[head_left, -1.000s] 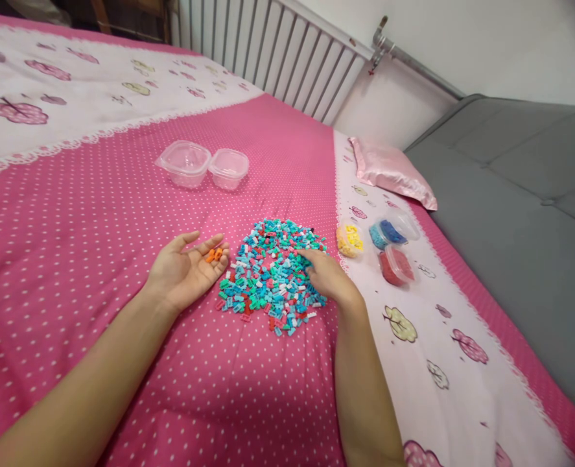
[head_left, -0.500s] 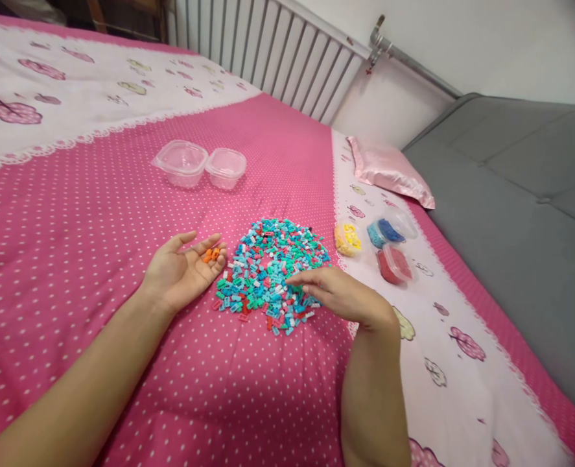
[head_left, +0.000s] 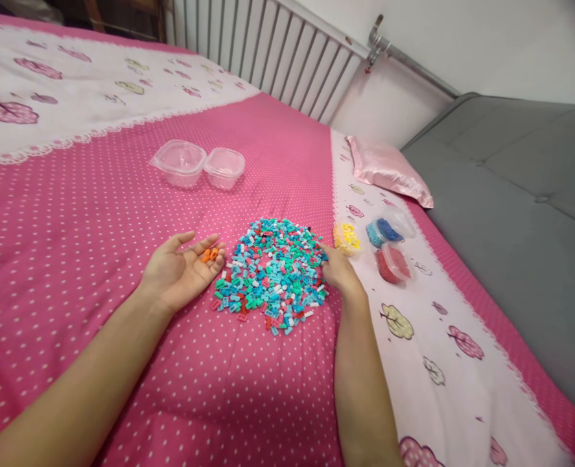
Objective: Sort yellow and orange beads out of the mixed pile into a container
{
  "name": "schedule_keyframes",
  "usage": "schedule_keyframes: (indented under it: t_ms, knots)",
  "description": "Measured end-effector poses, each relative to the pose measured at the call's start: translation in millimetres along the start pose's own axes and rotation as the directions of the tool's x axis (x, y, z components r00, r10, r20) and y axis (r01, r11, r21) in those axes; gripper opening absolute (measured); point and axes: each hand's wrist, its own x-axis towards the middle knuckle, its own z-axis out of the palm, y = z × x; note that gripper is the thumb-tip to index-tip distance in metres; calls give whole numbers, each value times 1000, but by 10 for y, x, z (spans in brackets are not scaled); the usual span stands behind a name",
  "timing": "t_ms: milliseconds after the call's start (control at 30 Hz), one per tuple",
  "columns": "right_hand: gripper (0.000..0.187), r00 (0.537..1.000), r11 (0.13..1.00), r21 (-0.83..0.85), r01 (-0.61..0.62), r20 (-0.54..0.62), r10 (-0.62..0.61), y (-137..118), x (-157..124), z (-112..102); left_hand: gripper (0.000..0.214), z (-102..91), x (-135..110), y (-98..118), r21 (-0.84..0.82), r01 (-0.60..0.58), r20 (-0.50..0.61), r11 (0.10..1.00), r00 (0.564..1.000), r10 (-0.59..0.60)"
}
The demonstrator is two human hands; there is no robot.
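My left hand (head_left: pixel 177 269) lies palm up on the pink bedspread, left of the pile, its fingers loosely extended. Several small orange plastic building bricks (head_left: pixel 210 255) rest on those fingers. A spread-out pile of tiny bricks (head_left: pixel 272 272) in teal, light blue, green, red, pink and white lies between my hands. At the pile's right edge is my right hand (head_left: pixel 337 267), back upward, with the index finger stretched over the bricks and the other fingers bent and partly hidden. I see nothing held in it.
Two clear plastic tubs (head_left: pixel 180 157) stand beyond the pile on the left. To the right are a tub of yellow bricks (head_left: pixel 347 239), a tub of blue ones (head_left: pixel 385 231) and a tub of red ones (head_left: pixel 393 263). A pink pillow (head_left: pixel 389 170) lies near the grey headboard (head_left: pixel 511 168).
My right hand has moved from over the pile's lower right part to its upper right edge, farther from me. The left hand and its orange bricks have stayed put.
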Motion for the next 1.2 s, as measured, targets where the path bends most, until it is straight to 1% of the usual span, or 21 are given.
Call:
schedule_keyframes:
  t_ms: [100,167,233,300,367,433,467,500,567,600,633,667,700,733,833,933,1000,1067,1133,1200]
  knots:
    - [62,999,999,36,-30,18,30,-18,12,-1,24,0,-3,2,9,-5,4,1000,1000,5]
    - [60,998,993,119,-8,66,1,-77,2,-40,24,1,-5,3,14,-1,-1,1000,1000,1]
    - [57,992,976,219,-13,125,-15,-157,-26,-98,24,-1,-3,4,17,2,0,1000,1000,-2]
    - [53,978,955,295,-31,205,-32,-247,-72,-173,24,-6,1,2,19,0,5,1000,1000,0]
    - [48,953,940,339,-43,296,-63,-331,-128,-256,23,-10,5,0,18,-3,11,1000,1000,3]
    - [44,933,920,390,-47,346,-98,-387,-173,-330,23,-11,5,-1,17,-1,11,1000,1000,1]
    - [41,938,907,418,-50,332,-101,-397,-182,-354,23,-11,4,-1,17,2,11,1000,1000,-2]
    - [39,955,894,445,-51,284,-86,-391,-180,-365,23,-9,2,0,17,2,11,1000,1000,-2]
    - [33,995,882,470,-40,100,-8,-338,-133,-335,23,-6,-1,1,18,2,8,1000,1000,-2]
    - [31,999,883,468,-27,-11,36,-296,-90,-291,23,-4,-2,1,18,0,6,1000,1000,0]
    - [32,991,889,458,-11,-113,70,-249,-38,-230,23,-2,-2,2,18,-1,6,1000,1000,1]
    - [35,980,895,447,6,-179,83,-204,19,-155,24,0,-3,2,16,-3,6,1000,1000,3]
    - [40,969,899,438,14,-227,96,-166,77,-70,24,1,-3,3,15,-4,5,1000,1000,4]
    - [44,964,908,418,11,-244,100,-138,131,18,24,2,-4,3,14,-4,5,1000,1000,4]
    - [50,970,950,313,-2,-229,77,-127,241,252,23,4,-5,6,16,-4,5,1000,1000,4]
    - [52,989,980,190,61,-144,-34,-189,261,361,23,0,-2,9,23,-1,10,1000,1000,1]
    - [52,990,984,123,129,-81,-119,-235,248,363,23,-6,2,9,25,2,11,1000,1000,-2]
    - [49,980,975,104,197,-42,-193,-271,231,330,24,-10,3,8,22,-2,9,1000,1000,2]
    - [43,960,952,133,277,-9,-278,-308,211,281,24,-9,1,6,17,-5,3,1000,1000,5]
    - [39,927,917,176,358,47,-371,-359,180,220,23,-2,-2,6,10,-3,-11,1000,1000,3]
